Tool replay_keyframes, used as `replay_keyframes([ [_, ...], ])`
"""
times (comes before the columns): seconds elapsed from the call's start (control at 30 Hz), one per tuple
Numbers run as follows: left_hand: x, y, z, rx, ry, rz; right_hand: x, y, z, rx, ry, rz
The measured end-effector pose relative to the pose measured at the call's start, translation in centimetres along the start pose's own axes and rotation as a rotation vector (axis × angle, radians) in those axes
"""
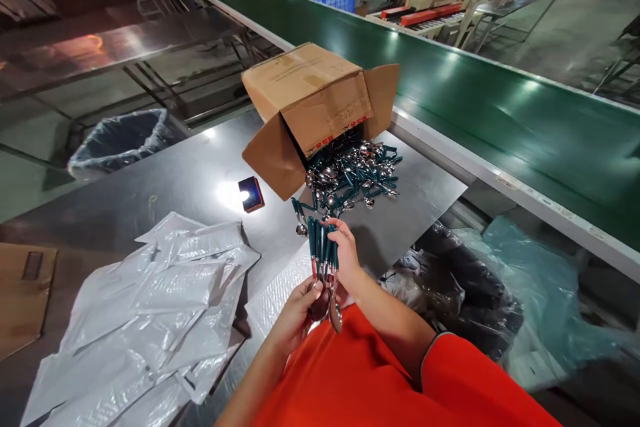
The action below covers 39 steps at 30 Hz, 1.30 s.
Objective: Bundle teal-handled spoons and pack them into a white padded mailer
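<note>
- Head view: both hands meet close in front of the person's orange shirt (pixel 360 373), sharing one bundle of spoons (pixel 323 267) with teal handles.
- The right hand (pixel 345 250) is closed around the teal handles near the top of the bundle, fingers wrapped over them.
- The left hand (pixel 295 313) cups the lower end, where the shiny spoon bowls hang down, its fingers curled against the metal.
- The bundle stands roughly upright, handles up and bowls down, above the near edge of the grey tabletop (pixel 200 180).
- Just beyond the hands, a heap of loose spoons (pixel 355 177) spills from a tipped cardboard box (pixel 310 100) lying on its side with its flaps open.
- A small dark object with a red edge (pixel 251 194) lies on the tabletop left of the heap.
- A pile of white padded mailers (pixel 165 307) covers the tabletop's left part.
- A green conveyor belt (pixel 500 113) runs along the far side, to the right.
- A lined waste bin (pixel 120 140) stands beyond the tabletop's left edge.
</note>
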<state>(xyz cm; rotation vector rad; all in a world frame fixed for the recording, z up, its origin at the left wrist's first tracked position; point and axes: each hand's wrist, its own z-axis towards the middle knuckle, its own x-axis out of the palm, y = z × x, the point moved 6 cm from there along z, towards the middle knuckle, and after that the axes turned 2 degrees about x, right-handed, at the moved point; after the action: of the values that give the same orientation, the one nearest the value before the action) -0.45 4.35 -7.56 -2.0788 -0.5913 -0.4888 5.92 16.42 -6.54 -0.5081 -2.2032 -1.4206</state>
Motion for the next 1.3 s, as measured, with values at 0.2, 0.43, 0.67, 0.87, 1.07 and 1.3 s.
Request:
replay_keyframes([
  [0.2,-0.5,-0.5,-0.3,0.034,-0.041,0.097,-0.8,0.2,1.1,-0.131,-0.034,-0.215],
  [0.43,-1.4,-0.9,-0.3,0.057,-0.212,-0.006,-0.8,1.2,1.2,-0.296,-0.051,-0.378],
  [0.67,0.1,0.4,-0.3,-0.033,-0.185,-0.129,0.2,2.4,-0.9,-0.555,-0.087,-0.458],
  [0.87,0.0,0.8,-1.4,-0.139,-0.142,-0.096,0.7,2.4,-2.0,-0.544,-0.053,-0.342],
  [1.07,-2.0,-2.1,-2.4,0.041,-0.144,0.015,-1.9,6.2,-2.6,-0.63,0.048,-0.346],
  [1.3,-5.6,-5.5,-3.3,0.093,-0.379,0.065,-24.5,10.2,-1.5,-0.451,-0.908,-0.655],
])
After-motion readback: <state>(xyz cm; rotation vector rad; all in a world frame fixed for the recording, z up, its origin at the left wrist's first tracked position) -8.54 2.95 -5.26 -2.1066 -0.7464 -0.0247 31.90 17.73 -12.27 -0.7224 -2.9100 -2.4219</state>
